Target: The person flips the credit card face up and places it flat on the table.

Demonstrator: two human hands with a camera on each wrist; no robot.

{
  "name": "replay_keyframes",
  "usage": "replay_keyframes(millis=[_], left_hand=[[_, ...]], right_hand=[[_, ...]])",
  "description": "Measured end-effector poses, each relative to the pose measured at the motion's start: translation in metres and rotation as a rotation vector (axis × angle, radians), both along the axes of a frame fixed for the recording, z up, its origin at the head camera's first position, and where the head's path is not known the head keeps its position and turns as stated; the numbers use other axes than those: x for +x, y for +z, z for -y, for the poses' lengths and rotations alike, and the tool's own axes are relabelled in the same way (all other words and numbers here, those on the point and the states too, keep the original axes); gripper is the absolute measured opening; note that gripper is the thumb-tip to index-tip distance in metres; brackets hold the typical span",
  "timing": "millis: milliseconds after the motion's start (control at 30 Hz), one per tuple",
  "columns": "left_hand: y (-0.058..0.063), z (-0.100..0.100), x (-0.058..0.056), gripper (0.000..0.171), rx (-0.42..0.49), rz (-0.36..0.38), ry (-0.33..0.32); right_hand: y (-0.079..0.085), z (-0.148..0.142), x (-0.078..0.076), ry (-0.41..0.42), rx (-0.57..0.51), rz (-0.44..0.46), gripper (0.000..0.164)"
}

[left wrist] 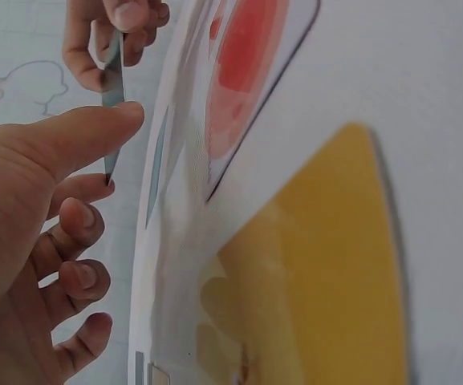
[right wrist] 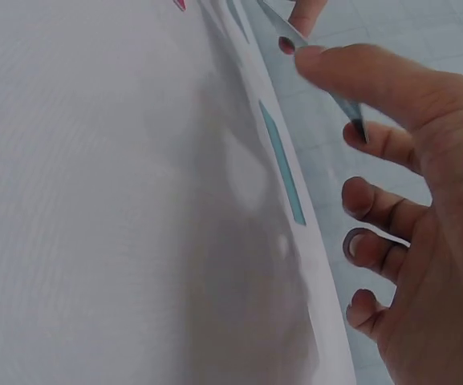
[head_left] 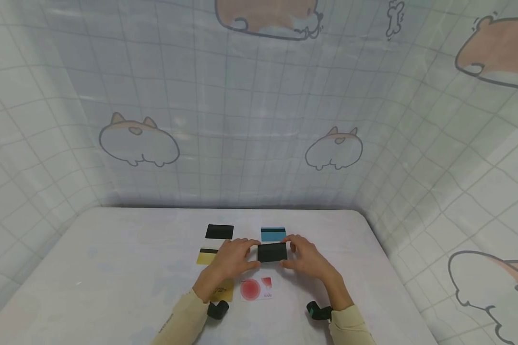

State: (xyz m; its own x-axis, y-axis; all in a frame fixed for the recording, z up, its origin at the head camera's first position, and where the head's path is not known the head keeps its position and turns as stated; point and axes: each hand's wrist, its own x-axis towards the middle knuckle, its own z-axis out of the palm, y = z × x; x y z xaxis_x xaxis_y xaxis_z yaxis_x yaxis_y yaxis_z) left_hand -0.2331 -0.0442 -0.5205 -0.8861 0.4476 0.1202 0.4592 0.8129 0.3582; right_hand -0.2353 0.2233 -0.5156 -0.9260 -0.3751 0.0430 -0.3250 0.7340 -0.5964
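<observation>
A dark card point(head_left: 272, 252) is held up over the middle of the white table, its broad face toward the head camera. My left hand point(head_left: 233, 258) pinches its left edge between thumb and forefinger. At the opposite edge, my right hand point(head_left: 306, 258) pinches it likewise. Both wrist views show the card point(left wrist: 113, 76) nearly edge-on, above the tabletop, with the other fingers loosely bent and away from it. Behind it lies a blue card point(head_left: 273, 235) with a dark stripe. A white card point(head_left: 250, 289) with a red circle lies on the nearer side.
Left of centre, a black card point(head_left: 219, 232) lies at the back. A yellow striped card point(head_left: 206, 258) and another yellow card point(head_left: 224, 291) are partly hidden by my left arm. Patterned curtains point(head_left: 241, 177) surround the table point(head_left: 125, 268) behind and at both sides.
</observation>
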Motion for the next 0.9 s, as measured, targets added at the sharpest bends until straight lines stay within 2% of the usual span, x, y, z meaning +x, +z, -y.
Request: replay_keyframes(millis=[133, 300, 433, 700, 900], left_hand=[[-0.001, 0.000, -0.001, 0.059, 0.015, -0.003, -0.015], [-0.004, -0.001, -0.002, 0.057, 0.034, -0.024, -0.044], [-0.005, -0.003, -0.003, 0.057, 0.039, -0.025, -0.059], [-0.006, -0.007, -0.003, 0.057, 0.033, -0.010, -0.086], [-0.008, -0.007, -0.002, 0.058, 0.037, -0.015, -0.088]], right_hand=[[-0.002, 0.000, -0.004, 0.014, -0.041, -0.033, 0.056], [-0.002, 0.001, -0.005, 0.063, -0.147, -0.069, 0.052], [-0.001, 0.004, -0.004, 0.090, -0.216, -0.060, 0.051], [0.000, 0.009, -0.004, 0.179, -0.276, -0.035, 0.054], [-0.004, 0.011, -0.005, 0.213, -0.318, -0.028, 0.054]])
